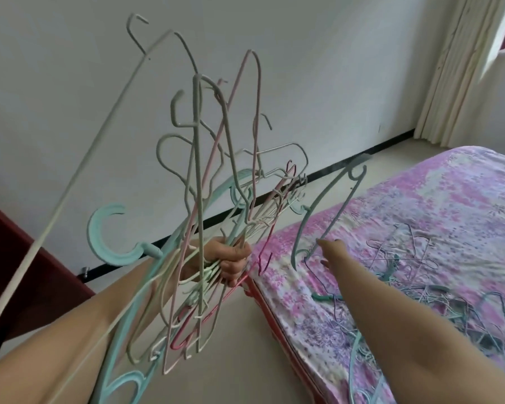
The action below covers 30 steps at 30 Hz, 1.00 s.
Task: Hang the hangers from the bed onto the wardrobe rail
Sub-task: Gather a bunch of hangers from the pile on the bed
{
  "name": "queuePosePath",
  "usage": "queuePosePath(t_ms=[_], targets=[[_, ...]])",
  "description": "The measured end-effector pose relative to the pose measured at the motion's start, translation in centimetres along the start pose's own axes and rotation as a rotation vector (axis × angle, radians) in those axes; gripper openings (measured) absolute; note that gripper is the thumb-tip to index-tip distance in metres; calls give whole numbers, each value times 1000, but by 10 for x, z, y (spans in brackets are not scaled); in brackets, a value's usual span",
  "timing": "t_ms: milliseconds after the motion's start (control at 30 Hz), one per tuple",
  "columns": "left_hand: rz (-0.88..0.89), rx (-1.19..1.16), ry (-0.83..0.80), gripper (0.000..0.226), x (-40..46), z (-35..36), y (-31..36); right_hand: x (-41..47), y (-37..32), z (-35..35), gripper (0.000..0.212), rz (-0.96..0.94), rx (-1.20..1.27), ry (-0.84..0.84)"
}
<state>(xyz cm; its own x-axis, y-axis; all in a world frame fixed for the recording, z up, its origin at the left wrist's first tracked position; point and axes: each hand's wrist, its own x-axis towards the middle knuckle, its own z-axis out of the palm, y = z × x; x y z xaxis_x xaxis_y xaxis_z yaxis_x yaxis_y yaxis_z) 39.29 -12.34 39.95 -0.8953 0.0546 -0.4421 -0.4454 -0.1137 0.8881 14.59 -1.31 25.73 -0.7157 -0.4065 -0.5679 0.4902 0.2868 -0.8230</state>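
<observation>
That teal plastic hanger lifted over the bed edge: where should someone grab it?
By the lower end of its curved arm, where the right hand already pinches the teal hanger, coming from the right over the bed. The hook points up and away, and that side stays apart from the left hand's bundle.

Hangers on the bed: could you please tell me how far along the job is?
Nothing shows as hung yet; no wardrobe rail is in view. Gathering is well on: the left hand grips a big bundle of hangers. In hand now: the right hand lifts a teal hanger above the bed. Left: a tangled pile of hangers on the bed, then hanging them all.
</observation>
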Motion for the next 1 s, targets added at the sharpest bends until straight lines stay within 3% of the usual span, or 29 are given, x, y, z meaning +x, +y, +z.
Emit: queuePosePath(t_ms=[200, 300, 500, 600, 667, 833, 1000], targets=[[-61, 21, -67, 33, -16, -7, 2, 10, 2, 29, 91, 91, 455, 24], [-63, -18, -97, 30, -16, -7, 3, 18, 6, 45, 99, 25, 108, 7], [-52, -62, -89, 32, -5, 0, 11, 35, -25, 45, 68, -69, 32, -71], [-31, -101, -92, 29, 0, 1, 14, 44, -31, 36, 37, -154, -175, -89], [-31, -81, -55, 27, 6, 1, 12, 48, -33, 31, 28, -231, -295, -107], [-74, -14, 62, 30, 26, -6, -5, 51, -36, 10, 25, -391, -447, -123], [-154, 11, 69, 29, 59, 0, -22, 57, -27, -12, 27, -442, -562, -98]])
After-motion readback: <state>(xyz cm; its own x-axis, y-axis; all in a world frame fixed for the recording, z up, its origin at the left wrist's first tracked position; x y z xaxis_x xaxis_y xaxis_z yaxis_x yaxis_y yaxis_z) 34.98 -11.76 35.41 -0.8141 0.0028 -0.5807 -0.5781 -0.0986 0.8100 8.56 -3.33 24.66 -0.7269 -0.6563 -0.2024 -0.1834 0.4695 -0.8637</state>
